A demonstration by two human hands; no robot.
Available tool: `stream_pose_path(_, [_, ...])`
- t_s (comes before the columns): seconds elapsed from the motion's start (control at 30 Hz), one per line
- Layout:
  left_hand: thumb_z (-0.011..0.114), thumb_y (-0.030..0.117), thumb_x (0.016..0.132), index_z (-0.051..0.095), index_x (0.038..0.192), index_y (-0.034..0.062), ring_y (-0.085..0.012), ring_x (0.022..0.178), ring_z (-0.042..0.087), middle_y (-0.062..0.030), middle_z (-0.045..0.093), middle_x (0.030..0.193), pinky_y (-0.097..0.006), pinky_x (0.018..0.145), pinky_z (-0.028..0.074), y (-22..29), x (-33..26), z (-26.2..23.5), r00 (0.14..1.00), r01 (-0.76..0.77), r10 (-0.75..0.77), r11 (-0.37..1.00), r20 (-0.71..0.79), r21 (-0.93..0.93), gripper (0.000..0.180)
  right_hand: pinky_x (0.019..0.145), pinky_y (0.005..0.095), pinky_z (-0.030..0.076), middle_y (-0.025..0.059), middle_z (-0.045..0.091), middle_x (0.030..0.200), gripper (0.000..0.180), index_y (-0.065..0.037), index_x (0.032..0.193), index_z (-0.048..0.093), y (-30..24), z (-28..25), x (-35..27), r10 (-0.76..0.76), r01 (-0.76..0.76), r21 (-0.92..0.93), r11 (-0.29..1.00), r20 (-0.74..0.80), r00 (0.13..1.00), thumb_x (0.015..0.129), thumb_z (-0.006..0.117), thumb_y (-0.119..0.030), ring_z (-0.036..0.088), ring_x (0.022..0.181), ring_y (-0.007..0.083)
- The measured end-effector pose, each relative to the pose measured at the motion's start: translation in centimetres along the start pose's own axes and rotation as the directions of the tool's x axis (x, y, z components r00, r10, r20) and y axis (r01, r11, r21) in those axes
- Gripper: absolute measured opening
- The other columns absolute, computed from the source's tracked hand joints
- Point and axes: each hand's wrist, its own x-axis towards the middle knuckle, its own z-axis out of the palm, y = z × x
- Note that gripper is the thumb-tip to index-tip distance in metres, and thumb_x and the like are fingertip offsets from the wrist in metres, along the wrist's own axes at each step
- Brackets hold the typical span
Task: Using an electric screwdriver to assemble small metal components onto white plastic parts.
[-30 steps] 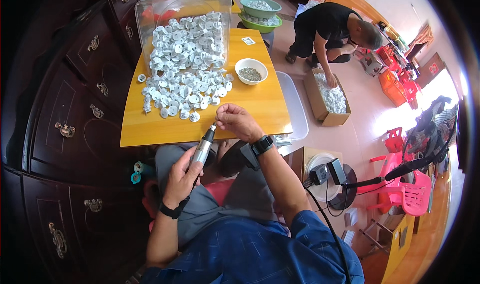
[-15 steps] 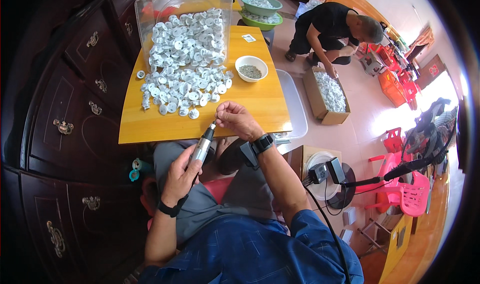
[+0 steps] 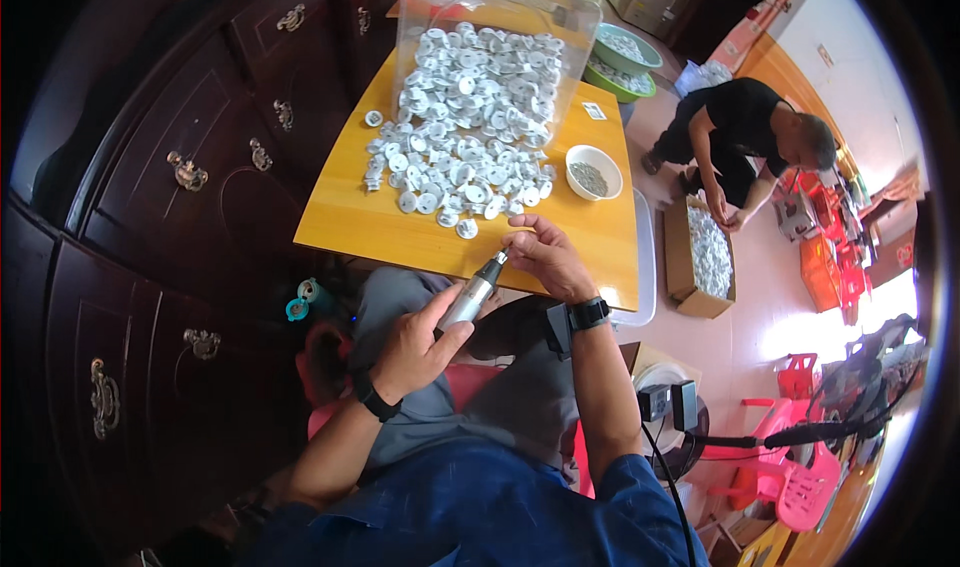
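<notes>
My left hand (image 3: 415,352) is wrapped round a silver electric screwdriver (image 3: 466,304) with a black nose, its tip slanting up and away to the right. At that tip, the thumb and fingers of my right hand (image 3: 553,259) are pinched together; whatever they hold is too small to make out. Just beyond my hands, a heap of small round white plastic parts (image 3: 455,179) spreads over the yellow table (image 3: 345,207). It spills from a clear plastic bin (image 3: 575,42) lying on its side. To the right stands a white bowl (image 3: 613,167) of small metal pieces that look like screws.
Dark drawers (image 3: 150,227) line the left side. At the right, a person in black (image 3: 745,117) crouches over a cardboard box (image 3: 680,257) of white parts. Stacked basins (image 3: 640,62) stand behind the table. A black arm with a device (image 3: 670,404) reaches in near my right elbow.
The whole view has shifted, so the table and my hands sit further right. My left hand keeps its hold on the screwdriver, with my right hand still at its tip. The crouching person's hands have lifted somewhat.
</notes>
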Motion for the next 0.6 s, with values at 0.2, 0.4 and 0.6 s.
stream_pose_path(0.2, [0.060, 0.028, 0.096, 0.048, 0.138, 0.0013, -0.0133, 0.057, 0.059, -0.0077, 0.061, 0.071, -0.030, 0.057, 0.048, 0.0, 0.0, -0.5, 0.999, -0.007, 0.006, 1.000, -0.052, -0.011, 0.051, 0.070, 0.0235, 0.051, 0.0015, 0.065, 0.092, 0.021, -0.005, 0.110, 0.062, -0.9, -2.2, 2.8, -0.325, 0.197, -0.427, 0.883, -0.253, 0.911, 0.092, 0.067, -0.015, 0.063, 0.079, 0.0102])
stream_pose_path(0.4, [0.060, 0.030, 0.096, 0.048, 0.138, 0.0008, -0.0135, 0.057, 0.060, -0.0072, 0.062, 0.072, -0.030, 0.058, 0.049, -0.5, 0.1, -0.3, 0.998, -0.019, 0.018, 1.000, -0.064, -0.014, 0.052, 0.068, 0.0336, 0.051, 0.0091, 0.063, 0.083, 0.023, -0.006, 0.103, 0.067, -0.5, -3.0, 5.6, -0.641, 0.130, -0.941, 0.312, -0.108, 0.760, 0.081, 0.072, -0.012, 0.062, 0.074, 0.0225])
stream_pose_path(0.6, [0.060, 0.030, 0.095, 0.049, 0.132, -0.0026, -0.0379, 0.096, 0.068, -0.0259, 0.067, 0.101, -0.040, 0.078, 0.053, 0.7, 0.2, -0.9, 0.996, 0.088, -0.088, 0.996, 0.010, -0.004, 0.051, 0.070, 0.0393, 0.051, 0.0123, 0.065, 0.083, 0.022, -0.005, 0.096, 0.065, 0.3, -3.0, 5.9, -0.712, 0.077, -0.975, 0.209, -0.097, 0.696, 0.079, 0.073, -0.016, 0.063, 0.076, 0.0310])
